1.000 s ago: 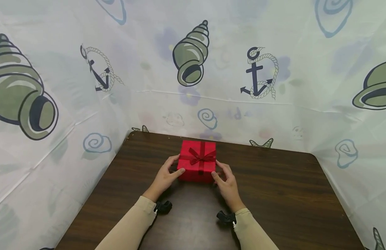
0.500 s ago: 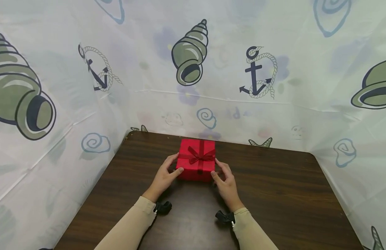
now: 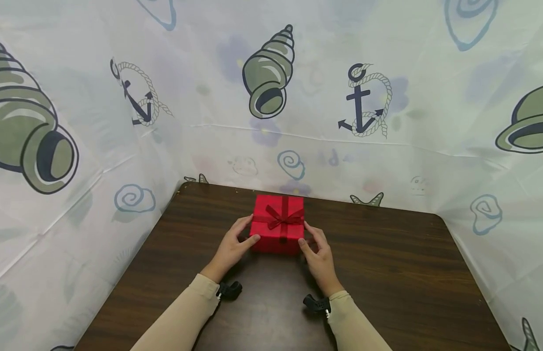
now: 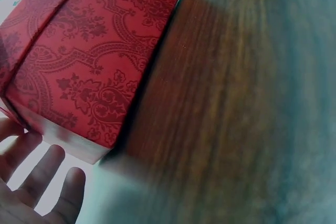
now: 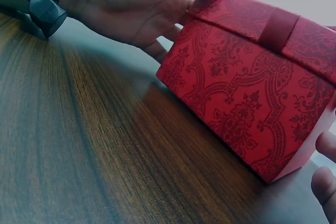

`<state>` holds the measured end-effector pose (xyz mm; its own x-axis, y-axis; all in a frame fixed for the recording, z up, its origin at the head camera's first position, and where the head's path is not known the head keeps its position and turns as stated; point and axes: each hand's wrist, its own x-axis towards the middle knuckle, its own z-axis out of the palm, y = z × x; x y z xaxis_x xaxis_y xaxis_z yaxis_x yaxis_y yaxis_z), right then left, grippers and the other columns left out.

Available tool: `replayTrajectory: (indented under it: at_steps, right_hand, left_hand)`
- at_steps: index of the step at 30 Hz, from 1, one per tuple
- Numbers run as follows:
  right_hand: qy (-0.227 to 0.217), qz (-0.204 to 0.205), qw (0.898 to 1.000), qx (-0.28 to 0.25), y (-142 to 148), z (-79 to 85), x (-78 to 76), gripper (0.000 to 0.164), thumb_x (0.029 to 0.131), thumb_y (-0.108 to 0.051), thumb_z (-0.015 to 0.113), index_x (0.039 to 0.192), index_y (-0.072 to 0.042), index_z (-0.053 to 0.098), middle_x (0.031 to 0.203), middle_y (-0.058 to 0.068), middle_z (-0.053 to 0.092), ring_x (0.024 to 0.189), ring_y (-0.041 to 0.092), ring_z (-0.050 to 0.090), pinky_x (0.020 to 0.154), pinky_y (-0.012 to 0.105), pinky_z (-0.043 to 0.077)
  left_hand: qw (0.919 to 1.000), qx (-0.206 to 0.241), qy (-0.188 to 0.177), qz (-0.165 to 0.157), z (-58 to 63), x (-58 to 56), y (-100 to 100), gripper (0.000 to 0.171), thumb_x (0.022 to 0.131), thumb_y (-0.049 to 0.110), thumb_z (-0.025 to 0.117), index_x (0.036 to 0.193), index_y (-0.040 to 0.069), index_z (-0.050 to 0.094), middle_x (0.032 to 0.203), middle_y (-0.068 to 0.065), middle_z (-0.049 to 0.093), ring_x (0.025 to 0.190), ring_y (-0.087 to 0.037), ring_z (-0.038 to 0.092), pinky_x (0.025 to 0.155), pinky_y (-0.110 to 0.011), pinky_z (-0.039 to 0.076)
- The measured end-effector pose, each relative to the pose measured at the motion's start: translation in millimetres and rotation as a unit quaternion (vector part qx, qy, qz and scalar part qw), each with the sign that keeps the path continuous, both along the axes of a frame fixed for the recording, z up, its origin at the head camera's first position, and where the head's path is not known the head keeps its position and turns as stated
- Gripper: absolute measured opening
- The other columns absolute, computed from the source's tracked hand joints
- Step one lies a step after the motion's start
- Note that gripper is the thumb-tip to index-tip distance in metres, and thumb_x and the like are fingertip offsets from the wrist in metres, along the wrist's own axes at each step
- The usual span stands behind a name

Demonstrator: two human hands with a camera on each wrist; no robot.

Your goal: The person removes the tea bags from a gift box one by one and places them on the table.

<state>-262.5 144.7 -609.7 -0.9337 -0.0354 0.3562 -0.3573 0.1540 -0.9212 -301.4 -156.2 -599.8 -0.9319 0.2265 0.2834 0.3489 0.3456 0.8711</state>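
Note:
A red gift box (image 3: 271,243) with a lid stands near the back of the table, its faces patterned with dark scrolls in the wrist views. A dark red ribbon with a bow (image 3: 283,221) crosses its top. On the left side, my left hand (image 3: 229,247) holds the box, thumb at the front corner of the lid and fingers along the side. My right hand (image 3: 320,256) grips the opposite side, thumb near the front right corner; some of its fingertips (image 5: 323,182) show in the right wrist view. The box's back is hidden.
The dark wood table (image 3: 394,273) has rounded far corners. A pale cloth backdrop (image 3: 315,107) printed with shells and anchors hangs behind and at both sides. Black wrist cameras (image 3: 230,291) sit at the cuffs, and a dark cable runs along the left sleeve.
Almost nothing differs; the head view shifts very slightly. Both hands stay on the gift box, which keeps its place on the table.

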Motion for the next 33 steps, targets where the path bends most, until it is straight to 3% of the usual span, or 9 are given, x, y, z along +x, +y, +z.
replayTrajectory:
  at_steps: [5,11,15,23,33]
  right_hand:
    - [-0.004,-0.007,1.0,-0.001,-0.2,-0.6,0.5,0.054,0.108,-0.026,0.071,0.159,-0.033,0.056,0.15,-0.003,0.058,0.108,0.026,0.058,0.069,0.024,0.056]
    - [-0.02,-0.006,1.0,-0.002,-1.2,0.3,1.7,0.054,0.109,-0.03,0.069,0.161,-0.036,0.053,0.15,-0.004,0.056,0.105,0.025,0.058,0.069,0.029,0.057]
    - [-0.025,0.003,1.0,-0.01,-0.8,0.3,2.4,0.054,0.11,-0.029,0.068,0.162,-0.034,0.051,0.151,-0.003,0.054,0.103,0.025,0.058,0.07,0.033,0.059]
    - [-0.015,0.0,1.0,-0.014,-0.3,0.7,1.7,0.056,0.11,-0.029,0.068,0.162,-0.036,0.05,0.15,-0.004,0.055,0.103,0.026,0.058,0.069,0.032,0.058]
    - [-0.016,-0.007,1.0,-0.005,-0.5,0.9,1.8,0.058,0.109,-0.029,0.069,0.163,-0.036,0.049,0.152,-0.003,0.055,0.109,0.028,0.059,0.073,0.024,0.055]
  left_hand:
    - [0.9999,-0.001,0.009,-0.006,0.2,1.1,-0.3,0.074,0.101,0.034,0.08,0.166,0.023,0.049,0.162,0.001,0.054,0.15,-0.027,0.053,0.116,-0.057,0.051]
    - [0.9999,-0.007,0.01,-0.011,2.2,2.8,0.2,0.074,0.102,0.035,0.079,0.167,0.024,0.047,0.163,0.001,0.053,0.15,-0.027,0.054,0.117,-0.061,0.05]
    - [0.9997,-0.013,0.019,-0.009,3.3,2.6,-0.3,0.075,0.102,0.036,0.079,0.168,0.026,0.046,0.163,0.001,0.054,0.148,-0.027,0.056,0.112,-0.057,0.054]
    - [0.9995,-0.014,0.028,-0.01,6.7,0.3,0.9,0.073,0.103,0.035,0.078,0.167,0.027,0.046,0.162,0.001,0.055,0.142,-0.025,0.059,0.098,-0.036,0.059]
    - [0.999,-0.023,0.039,-0.002,12.2,0.8,2.8,0.073,0.103,0.033,0.078,0.168,0.026,0.046,0.161,-0.002,0.056,0.137,-0.026,0.06,0.094,-0.036,0.059]
